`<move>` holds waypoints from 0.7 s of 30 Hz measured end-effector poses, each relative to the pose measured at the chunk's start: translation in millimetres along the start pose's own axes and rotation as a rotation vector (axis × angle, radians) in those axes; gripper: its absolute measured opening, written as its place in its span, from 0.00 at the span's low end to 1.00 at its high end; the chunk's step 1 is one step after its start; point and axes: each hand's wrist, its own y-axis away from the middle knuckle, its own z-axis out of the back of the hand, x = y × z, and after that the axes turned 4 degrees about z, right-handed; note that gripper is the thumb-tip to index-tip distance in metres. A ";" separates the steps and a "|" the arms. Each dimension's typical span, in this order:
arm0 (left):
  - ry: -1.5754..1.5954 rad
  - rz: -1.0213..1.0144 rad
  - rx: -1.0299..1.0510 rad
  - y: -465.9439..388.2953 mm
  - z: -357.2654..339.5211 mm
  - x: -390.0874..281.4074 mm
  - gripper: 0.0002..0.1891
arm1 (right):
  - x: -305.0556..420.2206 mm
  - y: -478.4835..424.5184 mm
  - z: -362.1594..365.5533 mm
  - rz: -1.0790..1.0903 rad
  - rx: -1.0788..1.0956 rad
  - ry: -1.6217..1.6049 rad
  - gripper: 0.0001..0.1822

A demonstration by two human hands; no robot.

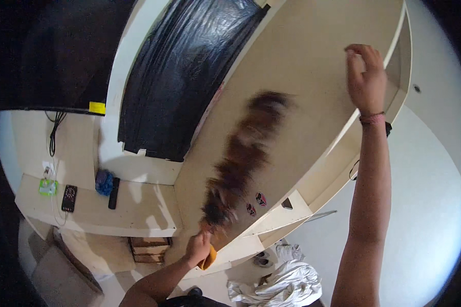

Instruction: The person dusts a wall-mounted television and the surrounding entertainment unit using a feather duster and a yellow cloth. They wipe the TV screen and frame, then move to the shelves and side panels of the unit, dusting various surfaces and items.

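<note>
My left hand (199, 248) is closed around the orange handle (207, 259) of a brown feather duster (240, 165). Motion blurs the feathers, which lie over a cream-coloured panel (303, 69); whether they touch it I cannot tell. Two small pink-and-black stickers (256, 204) are on that panel beside the feathers. Raised at the right, my right hand (365, 78) has bent fingers with a gap to the thumb and nothing visible in it. It is near the panel's edge, and contact is not clear. A pink woven band circles the right wrist.
Black plastic sheeting (184, 73) covers a framed opening at left. A ledge (138, 215) carries a remote control (69, 198), a blue bundle (104, 182) and a green-and-white item (48, 187). Open shelf compartments (284, 215) run along the panel. White cloth (280, 286) and shoes (262, 259) lie below.
</note>
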 end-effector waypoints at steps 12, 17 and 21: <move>-0.076 0.052 -0.056 -1.9 46.1 18.3 0.17 | -29.7 9.0 -8.2 -0.359 0.076 -0.005 0.20; -0.148 -0.233 0.131 19.2 34.6 43.4 0.14 | -35.2 9.2 -11.6 -0.374 0.107 0.017 0.21; -0.182 0.031 0.170 1.6 31.4 43.8 0.15 | -24.8 9.0 -18.3 -0.416 0.159 0.085 0.22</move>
